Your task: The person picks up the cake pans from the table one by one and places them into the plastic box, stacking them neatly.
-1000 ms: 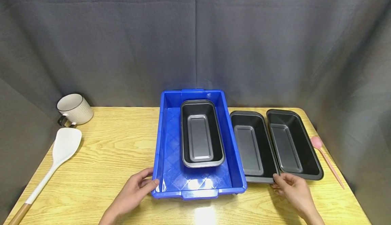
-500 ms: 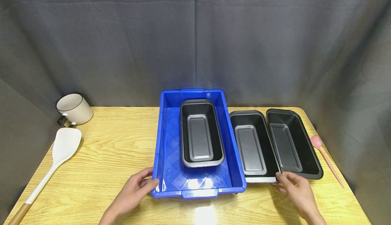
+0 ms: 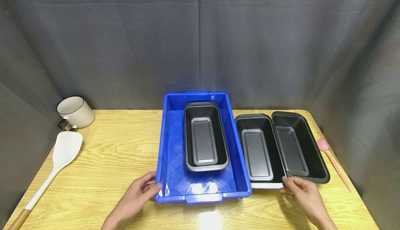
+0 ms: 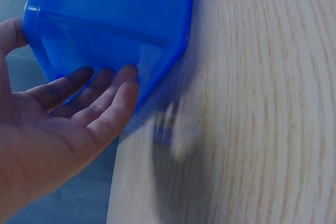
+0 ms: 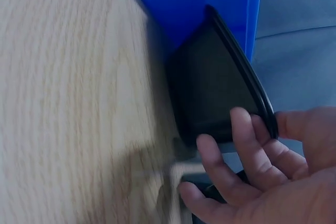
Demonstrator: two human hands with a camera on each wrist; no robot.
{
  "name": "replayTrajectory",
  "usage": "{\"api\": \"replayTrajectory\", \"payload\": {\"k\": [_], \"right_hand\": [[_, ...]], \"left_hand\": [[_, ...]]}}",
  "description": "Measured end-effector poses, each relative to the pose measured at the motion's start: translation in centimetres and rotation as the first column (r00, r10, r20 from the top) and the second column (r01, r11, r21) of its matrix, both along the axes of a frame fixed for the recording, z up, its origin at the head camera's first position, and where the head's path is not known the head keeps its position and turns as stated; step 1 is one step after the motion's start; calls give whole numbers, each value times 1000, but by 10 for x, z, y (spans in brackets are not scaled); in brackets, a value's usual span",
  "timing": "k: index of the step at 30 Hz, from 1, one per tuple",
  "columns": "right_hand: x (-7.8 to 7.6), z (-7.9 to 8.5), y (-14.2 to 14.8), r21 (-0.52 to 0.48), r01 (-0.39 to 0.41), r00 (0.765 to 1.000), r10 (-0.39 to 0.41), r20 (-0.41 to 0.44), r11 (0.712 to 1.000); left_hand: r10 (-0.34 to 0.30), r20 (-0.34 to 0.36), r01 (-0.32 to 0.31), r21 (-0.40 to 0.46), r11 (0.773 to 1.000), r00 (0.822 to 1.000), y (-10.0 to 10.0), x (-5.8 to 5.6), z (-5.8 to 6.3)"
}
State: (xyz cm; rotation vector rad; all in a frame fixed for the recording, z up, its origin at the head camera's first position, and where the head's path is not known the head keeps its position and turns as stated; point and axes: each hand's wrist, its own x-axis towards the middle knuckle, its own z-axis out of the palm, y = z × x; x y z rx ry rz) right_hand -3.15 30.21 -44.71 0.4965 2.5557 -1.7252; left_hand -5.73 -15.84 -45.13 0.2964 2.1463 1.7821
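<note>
My left hand (image 3: 135,197) grips the front left corner of a blue plastic tray (image 3: 204,198), thumb over the rim and fingers against the outer wall, as the left wrist view shows. Inside that tray lies a black loaf pan (image 3: 204,139). Right of the tray, a second loaf pan (image 3: 256,153) stands against its side. My right hand (image 3: 304,197) pinches this pan's near right corner; in the right wrist view the thumb is on the rim and fingertips (image 5: 241,116) touch the outer wall. A third loaf pan (image 3: 297,150) sits close beside it on the right.
A pink spoon (image 3: 334,162) lies along the table's right edge. On the far left are a white ribbed mug (image 3: 76,112) and a white spatula (image 3: 67,146) with a wooden handle end. A grey curtain (image 3: 200,42) hangs behind the wooden table (image 3: 122,146).
The right hand has shifted slightly rightward with the near end of the second loaf pan, and more of that pan's floor shows. The left hand and the tray have stayed in place.
</note>
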Motion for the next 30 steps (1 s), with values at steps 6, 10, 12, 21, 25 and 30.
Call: {"api": "replayTrajectory", "payload": {"k": [6, 10, 12, 21, 25, 30], "right_hand": [[-1, -2, 2, 41, -6, 999, 7, -32, 999], [-1, -1, 3, 28, 20, 999, -19, -47, 999], [-1, 0, 3, 7, 37, 998, -37, -41, 999], [-2, -3, 7, -100, 103, 994, -106, -34, 990], [-5, -26, 21, -146, 116, 989, -128, -78, 982], [-9, -53, 40, -217, 121, 980, -151, -129, 969]], "left_hand": [[2, -3, -2, 1, 1000, 1000, 0, 0, 1], [11, -3, -11, -14, 1000, 1000, 0, 0, 0], [11, -2, -11, -14, 1000, 1000, 0, 1, 0], [3, 2, -3, -3, 1000, 1000, 0, 1, 0], [0, 3, 0, 2, 1000, 1000, 0, 1, 1], [-1, 1, 1, 2, 1000, 1000, 0, 1, 1]]}}
